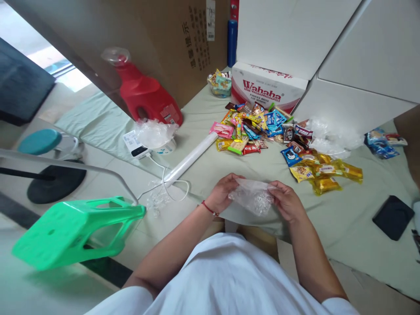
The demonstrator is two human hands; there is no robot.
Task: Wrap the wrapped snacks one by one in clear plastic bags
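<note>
Stretched between my two hands is a clear plastic bag (252,196), crinkled in its lower part. My left hand (225,191), with a red cord bracelet at the wrist, pinches its left upper corner. On the other side my right hand (286,199) grips the right upper corner between thumb and fingers. Beyond the hands lies a heap of wrapped snacks (252,124) in many colours. Yellow-wrapped snack packs (328,170) rest to the right of it, and a pile of clear plastic bags (334,135) sits behind them.
A Wahaha carton (269,89) stands behind the heap, beside a small tub of snacks (220,84). Leftward are a white roll (192,157), a cable, a plastic-filled tub (164,146), a red jug (147,96) and a green stool (75,227). A black object (393,217) lies right.
</note>
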